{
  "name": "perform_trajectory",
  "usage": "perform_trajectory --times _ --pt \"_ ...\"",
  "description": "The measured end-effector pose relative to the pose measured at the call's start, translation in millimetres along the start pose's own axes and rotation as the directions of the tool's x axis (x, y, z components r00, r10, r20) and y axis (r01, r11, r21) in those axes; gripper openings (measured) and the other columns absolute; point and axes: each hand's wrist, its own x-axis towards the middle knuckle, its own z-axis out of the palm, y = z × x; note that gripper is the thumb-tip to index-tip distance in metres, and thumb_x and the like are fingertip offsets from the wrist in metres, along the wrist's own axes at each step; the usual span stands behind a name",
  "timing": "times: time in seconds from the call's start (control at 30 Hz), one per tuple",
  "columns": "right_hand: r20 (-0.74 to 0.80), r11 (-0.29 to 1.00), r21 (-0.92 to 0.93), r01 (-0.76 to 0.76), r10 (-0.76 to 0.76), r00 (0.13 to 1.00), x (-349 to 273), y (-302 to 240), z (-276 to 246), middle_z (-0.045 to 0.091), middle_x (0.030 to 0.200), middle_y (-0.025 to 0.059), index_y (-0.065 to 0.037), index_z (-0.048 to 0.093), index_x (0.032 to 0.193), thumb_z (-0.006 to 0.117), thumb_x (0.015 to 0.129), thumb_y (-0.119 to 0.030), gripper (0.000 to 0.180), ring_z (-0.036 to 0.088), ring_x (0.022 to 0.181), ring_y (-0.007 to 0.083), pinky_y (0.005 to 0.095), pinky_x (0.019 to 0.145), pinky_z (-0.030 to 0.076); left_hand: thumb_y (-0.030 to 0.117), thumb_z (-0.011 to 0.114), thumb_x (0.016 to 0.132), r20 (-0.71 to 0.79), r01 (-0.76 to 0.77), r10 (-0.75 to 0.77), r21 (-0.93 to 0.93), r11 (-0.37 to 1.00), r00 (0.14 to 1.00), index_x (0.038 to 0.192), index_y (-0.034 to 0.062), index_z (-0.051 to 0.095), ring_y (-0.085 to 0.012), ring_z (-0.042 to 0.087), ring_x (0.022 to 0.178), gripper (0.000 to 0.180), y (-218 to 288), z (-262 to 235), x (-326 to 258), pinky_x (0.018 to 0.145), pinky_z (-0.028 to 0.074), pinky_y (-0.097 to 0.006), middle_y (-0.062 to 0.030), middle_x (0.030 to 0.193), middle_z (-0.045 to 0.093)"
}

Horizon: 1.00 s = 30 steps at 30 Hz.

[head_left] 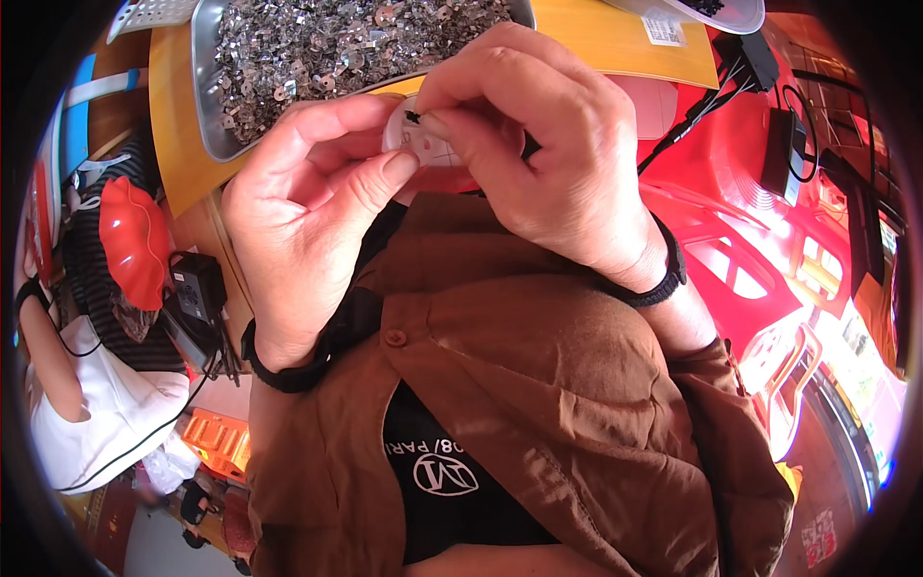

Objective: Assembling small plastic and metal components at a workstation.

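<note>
Between the thumb and fingers of my left hand [308, 207] is a round white plastic piece [396, 133], held close to the near edge of the tray. My right hand [553, 144] pinches a tiny black part [412, 116] with thumb and forefinger, right at the face of the white piece. Whether that part is seated in it, I cannot tell. Just beyond both hands lies a metal tray [204, 96], heaped with small shiny metal pieces [317, 58]. My fingers hide part of the white piece.
The tray rests on a yellow board [178, 159]. A pale bowl [740, 17] holds black bits at the far right. Black adapters with cables [745, 62] hang near a red plastic chair [731, 260]. A wavy red object [133, 240] and a person in white [106, 413] are at left.
</note>
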Motion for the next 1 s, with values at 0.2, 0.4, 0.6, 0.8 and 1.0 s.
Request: perform_trajectory --times 0.2,0.4,0.6,0.8,1.0 --pt "0.078 1.0 -0.003 -0.015 0.016 0.997 1 3 -7 0.06 0.075 0.0039 -0.004 0.064 0.083 0.064 0.072 0.003 0.012 0.057 0.06 0.0132 0.0229 0.053 0.044 0.003 0.061 0.085 0.046 0.021 -0.021 0.016 1.0 0.999 0.113 -0.0062 0.053 -0.0188 0.063 0.088 0.03 0 -1 1 0.079 0.053 -0.031 -0.0134 0.101 0.063" --pt "0.204 0.851 0.258 -0.458 0.415 0.887 -3 1 -12 0.063 0.08 -0.0004 -0.001 0.065 0.087 0.063 0.081 -0.003 0.007 0.058 0.07 0.0047 0.0194 0.059 0.047 0.006 0.059 0.087 0.059 0.059 -0.057 -0.029 0.998 0.997 0.117 -0.0045 0.053 -0.0192 0.063 0.088 0.032 -1 0 1 0.078 0.053 -0.03 -0.0129 0.102 0.063" --pt "0.112 0.936 0.134 -0.327 0.313 0.943 -5 0 -8 0.063 0.078 0.0002 -0.002 0.065 0.086 0.064 0.077 -0.001 0.009 0.058 0.068 0.0062 0.0194 0.057 0.046 0.006 0.058 0.088 0.043 0.089 -0.087 -0.05 0.995 0.995 0.117 -0.0045 0.053 -0.0198 0.063 0.09 0.031 -1 1 1 0.079 0.053 -0.031 -0.0135 0.103 0.063" --pt "0.073 0.987 -0.001 -0.159 0.159 0.985 -3 3 -5 0.062 0.076 0.0013 -0.004 0.065 0.083 0.066 0.074 0.0 0.01 0.057 0.063 0.0077 0.0209 0.053 0.044 -0.003 0.065 0.081 -0.072 -0.022 0.023 0.011 1.0 0.997 0.107 -0.004 0.06 -0.0125 0.061 0.083 0.027 -7 3 2 0.07 0.052 -0.023 -0.0074 0.096 0.063" --pt "0.1 0.883 0.251 -0.398 0.385 0.917 -8 1 -5 0.063 0.078 0.0002 0.0 0.063 0.089 0.064 0.081 0.0 0.009 0.052 0.059 0.0041 0.017 0.051 0.041 0.002 0.058 0.086 0.001 0.043 -0.043 -0.025 0.999 0.999 0.115 -0.0049 0.053 -0.0179 0.061 0.092 0.03 1 4 3 0.08 0.051 -0.029 -0.0121 0.105 0.06"
